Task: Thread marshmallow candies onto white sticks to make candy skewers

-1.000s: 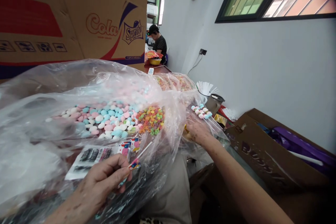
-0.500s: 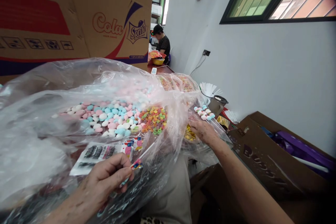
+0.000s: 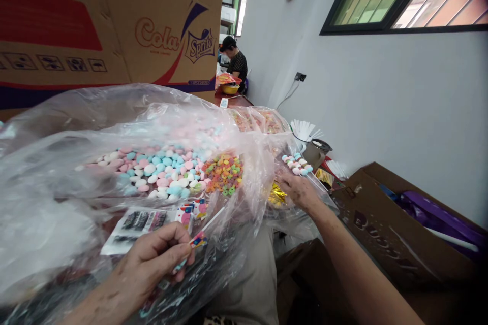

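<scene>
My left hand (image 3: 163,251) is closed around a candy skewer; its white stick (image 3: 213,219) points up and right past a colourful printed label (image 3: 198,239), and a bit of blue candy shows below the fingers. My right hand (image 3: 299,190) is at the right side of the table, with its fingers curled beside a bunch of gold twist ties (image 3: 277,194). Its fingertips are partly hidden, so what they pinch is unclear. Just beyond it lie finished-looking marshmallow skewers (image 3: 296,163). Printed label cards (image 3: 185,215) rest on a white sheet (image 3: 118,236) near my left hand.
Clear plastic bags spread over the table, with pink, white and blue marshmallows (image 3: 156,170) and ring-shaped gummies (image 3: 224,175). A large carton (image 3: 114,25) stands behind. White sticks (image 3: 304,129) stand by a mug (image 3: 317,152). An open box (image 3: 381,233) is at right; a person (image 3: 237,63) sits far off.
My right hand has shifted slightly right, off the gold twist ties, and more of their fanned ends show. My left hand and the skewer have barely moved.
</scene>
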A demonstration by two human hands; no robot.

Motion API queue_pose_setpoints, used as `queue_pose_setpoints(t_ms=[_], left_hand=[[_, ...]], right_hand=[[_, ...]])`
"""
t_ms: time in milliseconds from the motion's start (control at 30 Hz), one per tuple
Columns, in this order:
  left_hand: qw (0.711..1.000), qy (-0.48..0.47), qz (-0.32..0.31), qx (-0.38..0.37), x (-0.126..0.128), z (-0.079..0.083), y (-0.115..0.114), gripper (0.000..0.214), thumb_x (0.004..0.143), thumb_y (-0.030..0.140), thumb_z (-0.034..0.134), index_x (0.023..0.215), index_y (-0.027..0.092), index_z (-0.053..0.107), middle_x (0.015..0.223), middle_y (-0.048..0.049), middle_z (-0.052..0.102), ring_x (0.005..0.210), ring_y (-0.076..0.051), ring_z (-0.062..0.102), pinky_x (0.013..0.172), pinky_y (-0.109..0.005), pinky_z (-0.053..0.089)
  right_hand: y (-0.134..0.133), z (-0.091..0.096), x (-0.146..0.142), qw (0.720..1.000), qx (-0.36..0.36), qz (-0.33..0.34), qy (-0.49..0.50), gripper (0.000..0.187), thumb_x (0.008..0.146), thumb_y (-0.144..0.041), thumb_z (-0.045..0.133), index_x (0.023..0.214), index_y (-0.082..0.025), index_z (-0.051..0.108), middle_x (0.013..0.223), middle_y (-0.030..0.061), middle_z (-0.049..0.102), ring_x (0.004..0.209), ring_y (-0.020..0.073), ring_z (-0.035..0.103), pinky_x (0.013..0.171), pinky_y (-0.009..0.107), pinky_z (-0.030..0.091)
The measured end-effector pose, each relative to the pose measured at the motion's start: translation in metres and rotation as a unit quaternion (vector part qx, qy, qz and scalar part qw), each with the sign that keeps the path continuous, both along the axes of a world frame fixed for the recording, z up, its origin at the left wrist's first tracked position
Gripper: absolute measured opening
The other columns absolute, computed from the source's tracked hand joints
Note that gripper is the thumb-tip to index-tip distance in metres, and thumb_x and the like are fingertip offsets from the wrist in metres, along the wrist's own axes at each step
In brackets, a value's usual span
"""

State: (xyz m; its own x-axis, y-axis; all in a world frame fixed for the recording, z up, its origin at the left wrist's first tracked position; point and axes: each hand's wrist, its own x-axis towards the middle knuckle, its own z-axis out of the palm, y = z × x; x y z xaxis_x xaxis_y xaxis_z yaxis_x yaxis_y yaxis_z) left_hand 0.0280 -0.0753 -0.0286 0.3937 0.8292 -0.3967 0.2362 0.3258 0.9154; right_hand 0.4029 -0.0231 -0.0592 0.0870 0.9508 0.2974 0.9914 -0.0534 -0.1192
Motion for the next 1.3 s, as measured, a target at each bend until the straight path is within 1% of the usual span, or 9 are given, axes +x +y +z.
queue_pose_setpoints(t_ms=[200,333,500,600,767,933,1033,1133,1300], left_hand=[[0.998,-0.050,0.038,0.012,0.000,-0.001,-0.005,0.040,0.072,0.058,0.073,0.070,0.019,0.062,0.052,0.0035,0.060,0.036,-0.004,0.034,0.030,-0.009,0.026],[0.988,-0.142,0.057,0.002,0.010,-0.001,-0.004,0.033,0.073,0.048,0.075,0.069,0.018,0.062,0.052,0.0011,0.064,0.033,-0.004,0.038,0.029,-0.010,0.029],[0.952,-0.294,0.085,-0.013,0.025,-0.001,-0.004,0.031,0.072,0.037,0.080,0.066,0.016,0.058,0.062,-0.0016,0.070,0.042,-0.007,0.057,0.041,-0.015,0.043],[0.946,-0.302,0.115,-0.012,0.026,-0.003,-0.005,0.030,0.074,0.036,0.079,0.070,0.016,0.058,0.063,-0.0014,0.070,0.044,-0.008,0.058,0.042,-0.015,0.044],[0.942,-0.284,0.178,0.009,0.017,-0.013,-0.005,0.027,0.074,0.034,0.079,0.082,0.019,0.059,0.061,0.0014,0.070,0.042,-0.008,0.058,0.040,-0.015,0.043],[0.946,-0.235,0.222,0.035,0.014,-0.021,-0.005,0.023,0.076,0.036,0.073,0.077,0.019,0.058,0.060,0.0031,0.066,0.042,-0.008,0.055,0.040,-0.015,0.039],[0.961,-0.166,0.214,0.053,0.014,-0.022,-0.003,0.020,0.081,0.038,0.064,0.075,0.020,0.057,0.064,0.0032,0.063,0.046,-0.010,0.054,0.041,-0.017,0.037],[0.968,-0.117,0.200,0.097,0.012,-0.020,0.004,0.017,0.076,0.032,0.059,0.065,0.020,0.054,0.060,0.0047,0.053,0.051,-0.010,0.050,0.048,-0.020,0.042],[0.994,-0.079,0.044,0.068,-0.005,-0.009,0.020,0.013,0.061,0.029,0.068,0.060,0.018,0.061,0.055,0.0036,0.055,0.046,-0.011,0.044,0.043,-0.022,0.037]], right_hand=[[-0.015,0.022,-0.006,0.992,0.107,-0.008,0.066,0.031,0.091,-0.033,0.042,0.067,-0.021,0.057,0.073,0.0067,0.065,0.071,0.0194,0.056,0.065,0.029,0.040],[-0.037,0.042,-0.060,0.927,0.284,-0.007,0.245,0.020,0.088,-0.036,0.054,0.087,-0.021,0.066,0.082,0.0033,0.068,0.075,0.0180,0.060,0.068,0.028,0.045],[-0.053,0.040,-0.165,0.879,0.088,0.237,0.403,0.016,0.088,-0.023,0.053,0.078,-0.020,0.066,0.075,0.0003,0.067,0.069,0.0137,0.060,0.065,0.024,0.046],[-0.051,0.029,-0.196,0.845,0.021,0.280,0.456,0.016,0.085,-0.016,0.051,0.075,-0.019,0.064,0.072,-0.0011,0.063,0.070,0.0126,0.058,0.067,0.023,0.045],[-0.047,0.023,-0.203,0.819,-0.077,0.283,0.494,0.021,0.088,-0.017,0.051,0.071,-0.018,0.063,0.068,-0.0028,0.062,0.070,0.0117,0.058,0.070,0.022,0.044],[-0.049,0.019,-0.209,0.867,-0.080,0.266,0.413,0.026,0.089,-0.016,0.051,0.065,-0.018,0.061,0.067,-0.0027,0.062,0.066,0.0106,0.060,0.062,0.019,0.044],[-0.050,0.009,-0.210,0.910,0.086,0.321,0.248,0.028,0.093,-0.015,0.046,0.070,-0.018,0.062,0.067,0.0001,0.062,0.061,0.0118,0.060,0.058,0.020,0.046],[-0.042,-0.004,-0.204,0.851,0.320,0.415,0.036,0.023,0.094,-0.014,0.046,0.096,-0.016,0.068,0.087,0.0077,0.073,0.083,0.0188,0.067,0.078,0.028,0.050],[-0.016,-0.016,-0.183,0.756,0.390,0.524,-0.048,0.037,0.099,-0.014,0.034,0.100,-0.021,0.070,0.084,0.0040,0.075,0.084,0.0206,0.066,0.087,0.033,0.046]])
